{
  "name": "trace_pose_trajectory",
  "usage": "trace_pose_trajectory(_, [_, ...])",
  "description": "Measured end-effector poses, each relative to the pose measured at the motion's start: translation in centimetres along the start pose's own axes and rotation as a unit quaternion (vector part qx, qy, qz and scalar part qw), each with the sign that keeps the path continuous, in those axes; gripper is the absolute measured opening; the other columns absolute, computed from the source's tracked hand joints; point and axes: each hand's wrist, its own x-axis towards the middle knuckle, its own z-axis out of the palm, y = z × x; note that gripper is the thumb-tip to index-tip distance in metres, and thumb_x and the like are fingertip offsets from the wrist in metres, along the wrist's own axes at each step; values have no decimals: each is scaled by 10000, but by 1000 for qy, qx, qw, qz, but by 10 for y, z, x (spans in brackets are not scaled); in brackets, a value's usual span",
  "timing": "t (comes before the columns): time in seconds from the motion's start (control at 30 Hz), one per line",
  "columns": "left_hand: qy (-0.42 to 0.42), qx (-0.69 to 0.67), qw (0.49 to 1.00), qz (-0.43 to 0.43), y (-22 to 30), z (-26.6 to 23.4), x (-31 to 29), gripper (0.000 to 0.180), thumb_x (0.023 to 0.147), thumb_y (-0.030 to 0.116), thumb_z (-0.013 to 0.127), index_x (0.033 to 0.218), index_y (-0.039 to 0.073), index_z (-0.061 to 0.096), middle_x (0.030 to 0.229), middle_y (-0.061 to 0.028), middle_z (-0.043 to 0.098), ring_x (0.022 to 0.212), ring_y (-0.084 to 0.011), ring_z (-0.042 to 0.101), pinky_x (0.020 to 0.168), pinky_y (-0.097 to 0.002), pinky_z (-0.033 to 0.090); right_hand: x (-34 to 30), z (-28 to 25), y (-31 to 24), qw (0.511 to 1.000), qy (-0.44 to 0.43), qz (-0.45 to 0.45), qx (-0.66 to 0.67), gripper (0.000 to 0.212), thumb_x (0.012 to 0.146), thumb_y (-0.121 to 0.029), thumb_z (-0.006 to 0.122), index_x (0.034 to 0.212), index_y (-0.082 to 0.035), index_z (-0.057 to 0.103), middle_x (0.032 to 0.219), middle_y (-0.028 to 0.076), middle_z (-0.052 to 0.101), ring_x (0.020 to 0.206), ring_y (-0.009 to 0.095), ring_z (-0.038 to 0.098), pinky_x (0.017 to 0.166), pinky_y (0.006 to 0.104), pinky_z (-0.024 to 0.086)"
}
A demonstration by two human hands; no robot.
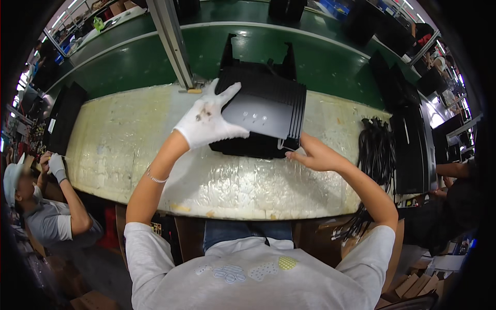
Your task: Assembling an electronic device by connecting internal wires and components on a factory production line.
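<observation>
a black casing (264,114) sits at the middle of the far side of the tabletop (124,150), its two upright prongs reaching past the far edge over the green surface (129,72) beyond. the left hand (205,118), in a white glove with dark smudges, lies on the casing's left side, fingers spread toward the far edge and thumb along the near part of the top panel; its grip is splayed rather than clenched. the bare right hand (318,154) is at the casing's near right corner, thumb just beside a small white loop (280,143); some fingers are hidden, so whether its grip is closed on anything i cannot tell. pale, film-covered surface stretches from the casing to the left edge, where a dark unit (64,116) stands, and a strip of it runs along the near edge. toward the right edge, the room narrows at a black cable bundle (376,152), which trails over the near edge, with a tall black box (405,150) just beyond it. a metal post (173,44) rises at the far edge, left of the casing.
</observation>
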Motion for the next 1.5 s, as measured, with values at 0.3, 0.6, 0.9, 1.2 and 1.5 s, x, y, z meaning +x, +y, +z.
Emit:
trace_pose_trajectory(0.3, [44, -46, 996, -63, -31, 34, 195, 769, 790, 620, 607, 1439, 247, 430, 1468, -328, 298, 1397, -394, 291, 1121, -385, 299, 96, -84, 133, 969, 150, 193, 30, 191, 958, -94, 520, 1005, 91, 501, 786, 143, 600, 745, 232, 672, 649, 327, 568])
trace_pose_trajectory(0.6, [45, -48, 998, -20, -50, 55, 247, 810, 826, 635, 562, 1478, 206, 346, 1502, -267, 288, 1403, -368, 287, 1135, -380, 276, 114, -92, 150, 933, 163, 268, -176, 353, 944, -206, 560, 732, 66, 637, 644, 170, 654, 698, 285, 701, 591, 382, 560])
trace_pose_trajectory(0.9, [150, -45, 986, -49, -84, 124, 112, 770, 904, 488, 534, 1423, -43, 330, 1461, -267, 345, 1355, -394, 339, 1130, -392, 281, 118, 39, 12, 970, 81, 75, -215, 285, 846, -295, 644, 782, -18, 669, 760, 215, 663, 727, 405, 648, 646, 494, 522])
trace_pose_trajectory(1.2, [64, 104, 991, -55, -97, 146, 40, 557, 915, 362, 454, 1413, 115, 416, 1519, -125, 327, 1429, -311, 249, 1159, -436, 169, 132, 93, -70, 977, 33, -20, -209, 185, 855, -221, 612, 823, -42, 647, 816, 141, 670, 799, 364, 641, 663, 472, 510])
trace_pose_trajectory(1.5, [48, 87, 993, -71, -78, 137, 32, 554, 947, 400, 412, 1414, 103, 438, 1518, -127, 338, 1427, -285, 261, 1166, -412, 174, 129, 134, 34, 920, 388, 23, -56, 374, 872, -52, 535, 1227, 60, 499, 1217, 293, 527, 1132, 436, 508, 990, 482, 398])
